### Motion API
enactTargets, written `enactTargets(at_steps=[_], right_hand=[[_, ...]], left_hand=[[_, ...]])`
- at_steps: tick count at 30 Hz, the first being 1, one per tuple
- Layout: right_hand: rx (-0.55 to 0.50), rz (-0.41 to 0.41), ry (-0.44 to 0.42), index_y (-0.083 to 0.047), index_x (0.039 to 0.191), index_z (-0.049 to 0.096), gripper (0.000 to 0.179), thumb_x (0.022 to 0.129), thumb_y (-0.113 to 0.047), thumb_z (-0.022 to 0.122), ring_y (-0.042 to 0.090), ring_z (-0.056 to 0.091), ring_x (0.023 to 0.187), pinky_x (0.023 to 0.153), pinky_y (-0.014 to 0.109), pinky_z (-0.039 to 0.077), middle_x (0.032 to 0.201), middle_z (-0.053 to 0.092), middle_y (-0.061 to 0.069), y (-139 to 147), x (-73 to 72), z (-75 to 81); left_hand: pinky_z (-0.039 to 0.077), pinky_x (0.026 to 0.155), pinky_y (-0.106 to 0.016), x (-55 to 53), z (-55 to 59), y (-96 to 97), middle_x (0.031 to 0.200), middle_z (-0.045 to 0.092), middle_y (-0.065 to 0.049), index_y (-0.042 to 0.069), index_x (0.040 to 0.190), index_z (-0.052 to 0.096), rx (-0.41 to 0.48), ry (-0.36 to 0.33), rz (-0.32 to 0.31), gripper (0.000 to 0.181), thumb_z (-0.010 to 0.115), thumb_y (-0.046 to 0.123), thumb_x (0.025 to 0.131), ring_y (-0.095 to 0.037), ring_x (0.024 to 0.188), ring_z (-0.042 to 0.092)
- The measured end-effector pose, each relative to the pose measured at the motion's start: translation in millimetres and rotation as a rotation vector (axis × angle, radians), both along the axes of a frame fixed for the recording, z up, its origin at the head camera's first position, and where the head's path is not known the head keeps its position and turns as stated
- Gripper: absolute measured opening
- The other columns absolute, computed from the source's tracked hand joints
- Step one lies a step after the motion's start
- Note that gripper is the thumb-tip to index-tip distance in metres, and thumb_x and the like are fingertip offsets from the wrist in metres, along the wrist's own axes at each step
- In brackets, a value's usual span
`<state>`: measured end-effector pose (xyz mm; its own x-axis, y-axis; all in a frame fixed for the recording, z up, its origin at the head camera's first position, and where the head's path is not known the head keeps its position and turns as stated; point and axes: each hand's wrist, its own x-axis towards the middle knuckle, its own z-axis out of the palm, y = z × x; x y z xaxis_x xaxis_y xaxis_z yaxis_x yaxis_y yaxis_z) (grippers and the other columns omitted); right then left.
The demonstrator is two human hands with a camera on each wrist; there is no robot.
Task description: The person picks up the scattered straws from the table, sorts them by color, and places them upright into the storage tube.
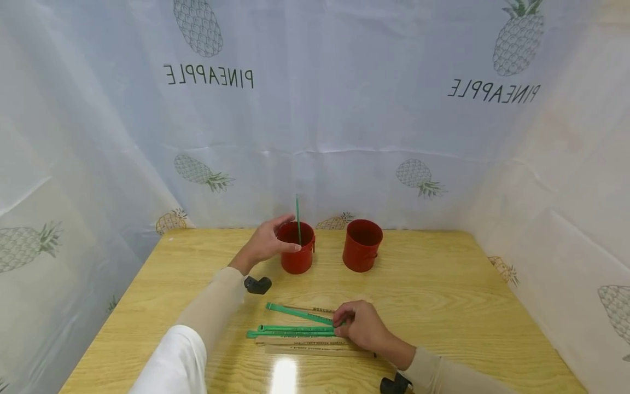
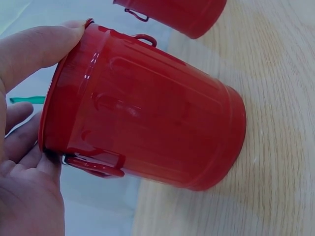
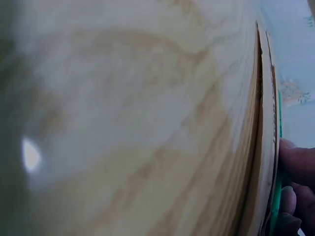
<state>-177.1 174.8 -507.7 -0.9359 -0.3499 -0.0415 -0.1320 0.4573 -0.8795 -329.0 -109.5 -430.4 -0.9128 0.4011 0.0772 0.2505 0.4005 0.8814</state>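
Note:
My left hand (image 1: 264, 241) holds the left red bucket (image 1: 297, 261) by its rim, thumb at the front edge and fingers round the far side. A thin green strip (image 1: 297, 210) stands upright in this bucket, its lower end hidden inside. In the left wrist view the bucket (image 2: 162, 113) shows ribbed walls and small wire handles. My right hand (image 1: 363, 326) is over the right ends of several flat strips on the table, thumb and fingers pinching a green strip (image 1: 300, 314). Beside it lie other green strips (image 1: 295, 330) and printed tan strips (image 1: 305, 341).
A second red bucket (image 1: 360, 254) stands to the right of the held one. The wooden table (image 1: 443, 295) has a patterned white curtain (image 1: 315, 109) behind it and at its sides. Black wrist-worn devices (image 1: 258, 285) sit by both wrists.

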Motion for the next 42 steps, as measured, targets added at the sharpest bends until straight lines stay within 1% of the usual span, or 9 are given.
enactTargets(at_steps=[9, 16, 20, 23, 27, 31, 35, 39, 42], right_hand=[[0.120, 0.139, 0.096, -0.011, 0.090, 0.072, 0.013, 0.087, -0.001, 0.080, 0.001, 0.054, 0.068, 0.061, 0.019, 0.047, 0.083, 0.070, -0.004, -0.5, -1.1, -0.2], [0.169, 0.220, 0.096, -0.010, 0.095, 0.069, 0.012, 0.094, 0.002, 0.070, 0.000, 0.049, 0.068, 0.064, 0.019, 0.044, 0.084, 0.063, -0.005, -2.4, -0.7, 2.2], [0.208, 0.265, 0.112, -0.009, 0.101, 0.072, 0.010, 0.098, -0.001, 0.067, 0.000, 0.050, 0.076, 0.068, 0.019, 0.046, 0.087, 0.061, -0.006, 0.8, -0.8, 4.0], [0.265, 0.297, 0.166, -0.011, 0.105, 0.073, 0.013, 0.100, -0.003, 0.064, -0.001, 0.050, 0.082, 0.073, 0.019, 0.048, 0.092, 0.062, -0.009, 4.1, -0.9, 8.9], [0.316, 0.316, 0.260, -0.013, 0.105, 0.072, 0.015, 0.102, -0.003, 0.061, 0.000, 0.048, 0.083, 0.074, 0.019, 0.048, 0.094, 0.060, -0.009, 8.5, -1.0, 20.0], [0.279, 0.320, 0.292, -0.009, 0.106, 0.068, 0.013, 0.103, -0.001, 0.058, 0.001, 0.047, 0.083, 0.073, 0.018, 0.046, 0.095, 0.059, -0.004, 12.6, -1.7, 30.0], [0.199, 0.299, 0.338, -0.006, 0.106, 0.066, 0.010, 0.102, -0.001, 0.058, 0.000, 0.047, 0.082, 0.071, 0.017, 0.048, 0.095, 0.060, -0.002, 15.2, -5.1, 36.9], [0.093, 0.274, 0.458, -0.005, 0.102, 0.064, 0.006, 0.100, 0.000, 0.062, -0.002, 0.045, 0.075, 0.065, 0.018, 0.047, 0.089, 0.059, -0.001, 13.2, -12.9, 42.0], [0.018, 0.246, 0.553, -0.007, 0.099, 0.062, 0.008, 0.099, 0.001, 0.064, -0.003, 0.043, 0.072, 0.063, 0.018, 0.046, 0.084, 0.057, 0.000, 8.5, -20.9, 47.7]], left_hand=[[0.051, 0.112, -0.058, -0.1, -0.9, -1.0, 0.161, 0.048, -0.015, 0.010, 0.162, 0.038, 0.005, -0.002, 0.004, 0.091, 0.086, 0.022, 0.086, -0.041, 0.144, 0.050], [0.050, 0.113, -0.058, -1.1, -1.3, -0.3, 0.163, 0.046, -0.015, 0.010, 0.162, 0.037, 0.006, 0.000, 0.000, 0.091, 0.086, 0.022, 0.086, -0.043, 0.145, 0.049], [0.050, 0.113, -0.057, -1.0, -1.3, -0.7, 0.162, 0.047, -0.015, 0.010, 0.162, 0.037, 0.009, -0.002, -0.010, 0.090, 0.085, 0.023, 0.087, -0.041, 0.144, 0.050], [0.051, 0.112, -0.057, -0.7, -0.6, -1.1, 0.161, 0.048, -0.014, 0.011, 0.162, 0.037, 0.006, -0.002, -0.013, 0.090, 0.085, 0.024, 0.087, -0.041, 0.143, 0.051], [0.051, 0.112, -0.057, -1.0, 1.1, -1.2, 0.161, 0.048, -0.013, 0.012, 0.162, 0.038, 0.000, 0.008, -0.008, 0.090, 0.085, 0.025, 0.087, -0.040, 0.143, 0.051], [0.051, 0.112, -0.057, -1.6, 1.1, -1.3, 0.161, 0.049, -0.014, 0.011, 0.161, 0.038, 0.005, 0.005, -0.014, 0.089, 0.085, 0.025, 0.087, -0.041, 0.143, 0.051], [0.052, 0.111, -0.057, -1.5, 0.3, -1.1, 0.160, 0.049, -0.016, 0.010, 0.162, 0.037, 0.014, 0.003, -0.029, 0.089, 0.085, 0.023, 0.087, -0.042, 0.142, 0.051], [0.052, 0.111, -0.056, -1.8, -1.8, -0.7, 0.161, 0.048, -0.016, 0.009, 0.162, 0.036, 0.014, 0.018, -0.035, 0.089, 0.084, 0.023, 0.088, -0.042, 0.142, 0.052], [0.051, 0.112, -0.056, -1.8, -3.9, -0.2, 0.161, 0.048, -0.014, 0.009, 0.162, 0.037, 0.017, 0.021, -0.034, 0.088, 0.084, 0.022, 0.088, -0.041, 0.143, 0.052]])
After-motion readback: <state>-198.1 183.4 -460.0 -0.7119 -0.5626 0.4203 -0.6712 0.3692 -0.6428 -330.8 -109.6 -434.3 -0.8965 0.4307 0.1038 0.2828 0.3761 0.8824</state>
